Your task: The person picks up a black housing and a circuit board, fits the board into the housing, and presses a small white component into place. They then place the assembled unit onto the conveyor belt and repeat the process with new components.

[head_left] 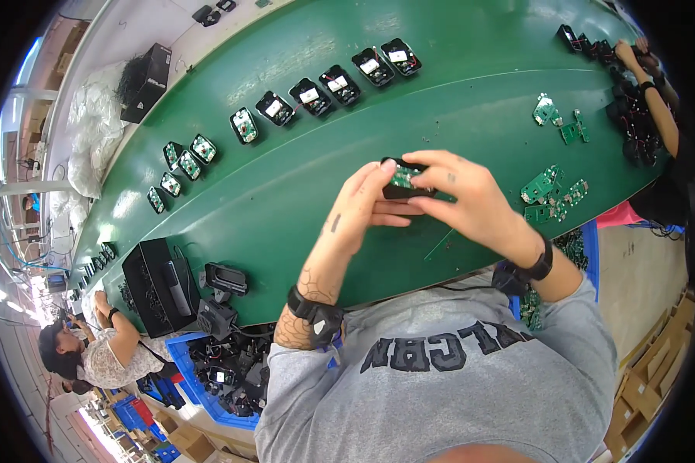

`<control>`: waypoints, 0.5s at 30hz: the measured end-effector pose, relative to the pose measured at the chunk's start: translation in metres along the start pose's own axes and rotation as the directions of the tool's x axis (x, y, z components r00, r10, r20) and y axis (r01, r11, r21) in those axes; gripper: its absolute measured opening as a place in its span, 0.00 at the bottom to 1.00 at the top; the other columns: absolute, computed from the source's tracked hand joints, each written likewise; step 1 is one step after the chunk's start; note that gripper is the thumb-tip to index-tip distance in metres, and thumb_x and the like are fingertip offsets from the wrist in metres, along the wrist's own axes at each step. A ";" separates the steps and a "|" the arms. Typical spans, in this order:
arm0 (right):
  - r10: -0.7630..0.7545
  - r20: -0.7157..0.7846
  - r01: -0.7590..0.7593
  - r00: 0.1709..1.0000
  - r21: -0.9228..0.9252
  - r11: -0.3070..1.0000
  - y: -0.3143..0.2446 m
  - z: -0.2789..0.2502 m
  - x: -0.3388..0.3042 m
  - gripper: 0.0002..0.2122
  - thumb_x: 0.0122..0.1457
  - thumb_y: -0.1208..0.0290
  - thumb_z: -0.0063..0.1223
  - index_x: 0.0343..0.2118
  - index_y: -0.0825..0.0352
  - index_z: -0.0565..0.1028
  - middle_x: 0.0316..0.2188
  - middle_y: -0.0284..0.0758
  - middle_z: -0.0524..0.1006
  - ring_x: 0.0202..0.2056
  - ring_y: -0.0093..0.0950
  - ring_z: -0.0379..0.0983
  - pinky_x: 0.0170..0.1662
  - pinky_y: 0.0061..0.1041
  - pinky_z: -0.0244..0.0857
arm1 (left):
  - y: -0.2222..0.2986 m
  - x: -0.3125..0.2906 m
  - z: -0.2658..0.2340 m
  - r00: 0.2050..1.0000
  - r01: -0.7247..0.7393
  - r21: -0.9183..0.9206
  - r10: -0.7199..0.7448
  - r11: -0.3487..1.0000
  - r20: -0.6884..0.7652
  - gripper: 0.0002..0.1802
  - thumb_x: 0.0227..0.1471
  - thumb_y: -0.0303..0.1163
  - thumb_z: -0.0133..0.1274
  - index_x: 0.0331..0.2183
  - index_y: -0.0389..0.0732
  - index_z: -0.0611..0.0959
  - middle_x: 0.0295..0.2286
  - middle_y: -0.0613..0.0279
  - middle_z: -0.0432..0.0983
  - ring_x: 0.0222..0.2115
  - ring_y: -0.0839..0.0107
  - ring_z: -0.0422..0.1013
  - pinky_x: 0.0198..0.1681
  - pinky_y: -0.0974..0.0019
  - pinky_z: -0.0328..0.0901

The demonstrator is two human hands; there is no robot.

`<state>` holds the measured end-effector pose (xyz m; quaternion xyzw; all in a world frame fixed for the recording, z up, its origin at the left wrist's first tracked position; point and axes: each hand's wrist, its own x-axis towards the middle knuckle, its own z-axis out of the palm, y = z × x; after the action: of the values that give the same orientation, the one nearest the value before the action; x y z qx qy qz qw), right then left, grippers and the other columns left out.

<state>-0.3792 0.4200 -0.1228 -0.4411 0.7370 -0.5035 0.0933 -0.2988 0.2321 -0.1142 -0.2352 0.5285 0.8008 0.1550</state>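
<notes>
Both my hands are over the green bench, around a black plastic housing with a green circuit board inside it. My left hand grips the housing from its left side, thumb at the top edge and fingers beneath. The fingers of my right hand are closed on the right side of the housing and board; its thumb is below. My fingers cover part of the board. Right of my hands lie several loose green circuit boards.
A curved row of black housings with boards stands along the far side. At left are a black box and a blue crate of black parts. Another blue crate holds boards. Co-workers sit left and right.
</notes>
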 end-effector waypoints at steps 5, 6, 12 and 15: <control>-0.049 -0.248 -0.003 0.967 -0.202 0.979 0.082 -0.053 0.064 0.09 0.48 0.75 0.61 0.32 0.69 0.74 0.44 0.40 0.75 0.40 0.36 0.75 0.44 0.29 0.68 | 0.042 0.033 -0.058 0.614 -0.331 0.598 0.648 0.730 -0.452 0.20 0.59 0.39 0.49 0.47 0.35 0.75 0.30 0.55 0.79 0.22 0.71 0.76 0.24 0.72 0.68; -0.050 -0.330 -0.053 0.942 -0.296 0.954 0.102 -0.066 0.080 0.09 0.49 0.74 0.60 0.32 0.70 0.74 0.43 0.39 0.75 0.38 0.34 0.75 0.44 0.29 0.68 | 0.053 0.033 -0.080 0.580 -0.303 0.595 0.640 0.744 -0.504 0.21 0.59 0.39 0.49 0.48 0.33 0.75 0.31 0.55 0.79 0.22 0.72 0.76 0.24 0.71 0.68; -0.045 -0.392 -0.232 0.919 -0.630 0.741 0.163 -0.106 0.084 0.11 0.51 0.68 0.60 0.36 0.67 0.77 0.45 0.38 0.75 0.44 0.36 0.72 0.49 0.33 0.65 | 0.064 0.071 -0.133 0.541 0.088 0.891 0.729 0.446 -0.419 0.21 0.56 0.40 0.52 0.45 0.34 0.77 0.32 0.57 0.77 0.19 0.71 0.75 0.27 0.67 0.68; 0.026 -0.383 -0.298 0.923 -0.674 0.676 0.145 -0.121 0.060 0.14 0.53 0.62 0.58 0.39 0.65 0.78 0.46 0.37 0.75 0.45 0.37 0.72 0.50 0.33 0.65 | 0.061 0.081 -0.127 0.553 0.133 0.948 0.772 0.290 -0.314 0.19 0.54 0.40 0.54 0.44 0.39 0.79 0.29 0.59 0.75 0.22 0.69 0.75 0.32 0.64 0.67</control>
<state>-0.5656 0.4698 -0.1664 -0.2791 0.9159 -0.2315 -0.1719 -0.3701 0.0913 -0.1532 -0.2848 0.9223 0.2006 -0.1676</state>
